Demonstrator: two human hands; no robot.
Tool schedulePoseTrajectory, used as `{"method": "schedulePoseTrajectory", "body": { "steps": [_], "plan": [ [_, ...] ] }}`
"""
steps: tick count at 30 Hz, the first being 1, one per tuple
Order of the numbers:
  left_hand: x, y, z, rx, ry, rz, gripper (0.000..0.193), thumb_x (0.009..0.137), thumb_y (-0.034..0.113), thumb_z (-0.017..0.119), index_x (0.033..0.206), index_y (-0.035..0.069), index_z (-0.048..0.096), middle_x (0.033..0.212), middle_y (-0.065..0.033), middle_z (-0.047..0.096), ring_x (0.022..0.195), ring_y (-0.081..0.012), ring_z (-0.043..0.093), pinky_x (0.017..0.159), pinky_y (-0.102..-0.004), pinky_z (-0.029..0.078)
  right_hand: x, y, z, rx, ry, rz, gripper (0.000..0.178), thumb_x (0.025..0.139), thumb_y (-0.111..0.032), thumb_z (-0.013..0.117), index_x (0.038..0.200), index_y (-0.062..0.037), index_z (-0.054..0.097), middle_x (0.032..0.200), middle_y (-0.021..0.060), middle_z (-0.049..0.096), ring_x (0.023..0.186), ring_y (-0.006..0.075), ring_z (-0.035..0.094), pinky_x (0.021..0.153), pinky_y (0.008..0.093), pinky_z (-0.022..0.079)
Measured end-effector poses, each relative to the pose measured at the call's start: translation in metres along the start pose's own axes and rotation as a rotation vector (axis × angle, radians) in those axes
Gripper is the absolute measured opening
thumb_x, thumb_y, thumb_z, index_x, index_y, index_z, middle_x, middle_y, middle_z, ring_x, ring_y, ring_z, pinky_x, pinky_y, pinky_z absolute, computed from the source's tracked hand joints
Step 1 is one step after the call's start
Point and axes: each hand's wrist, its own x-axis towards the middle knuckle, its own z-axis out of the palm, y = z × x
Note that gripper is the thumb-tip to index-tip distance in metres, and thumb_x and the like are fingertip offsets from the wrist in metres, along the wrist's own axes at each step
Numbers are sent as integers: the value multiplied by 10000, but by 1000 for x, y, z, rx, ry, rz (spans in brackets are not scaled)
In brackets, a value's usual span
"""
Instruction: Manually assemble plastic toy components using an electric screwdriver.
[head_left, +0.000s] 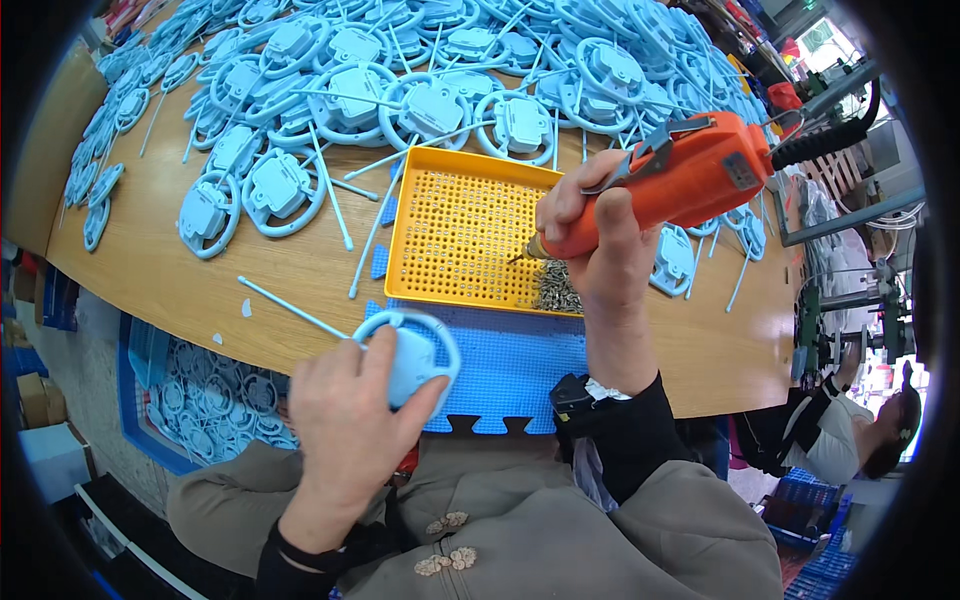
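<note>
My left hand [345,425] grips a light blue ring-shaped plastic part [418,355] with a long thin stem, held over the blue foam mat [515,365] at the table's near edge. My right hand [590,235] holds an orange electric screwdriver [665,180], its tip pointing down-left into the yellow perforated screw tray [455,225]. A small pile of silver screws [555,285] lies in the tray's near right corner, just under my right hand.
Several identical blue ring parts [400,80] cover the far half of the wooden table [180,270]. A blue crate of more parts [205,395] sits below the table on the left. Another person [850,440] sits at the right, beside metal machinery.
</note>
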Motion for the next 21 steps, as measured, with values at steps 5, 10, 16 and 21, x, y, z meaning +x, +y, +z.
{"method": "schedulePoseTrajectory", "body": {
  "steps": [5,10,16,21],
  "plan": [
    [-7,5,2,-135,-53,34,690,586,344,823,1155,45,573,863,-105,536,809,-293,526,765,-446,377,-2,-1,6,-21,15,4,390,858,-374,678,987,-54,496,719,69,547,589,166,536,568,311,432],
    [-5,-2,8,-54,-25,122,688,572,341,830,1134,48,561,1021,-108,488,994,-303,491,968,-581,249,-3,-24,13,-79,64,-100,476,848,-463,658,1018,-47,502,742,64,538,591,168,520,574,313,436],
    [-4,12,36,-94,101,-10,724,536,426,843,1027,72,446,1110,-127,471,1125,-329,426,1013,-645,174,-32,-50,45,-14,-116,-39,572,816,-573,638,995,-51,486,707,50,511,521,148,505,508,307,454],
    [-4,16,38,-119,113,-51,724,525,436,842,1008,64,452,1107,-143,473,1104,-331,432,1004,-638,191,-52,-41,64,-8,-129,10,552,793,-506,705,985,-39,481,683,56,514,515,160,516,499,302,464]
  ]
}}
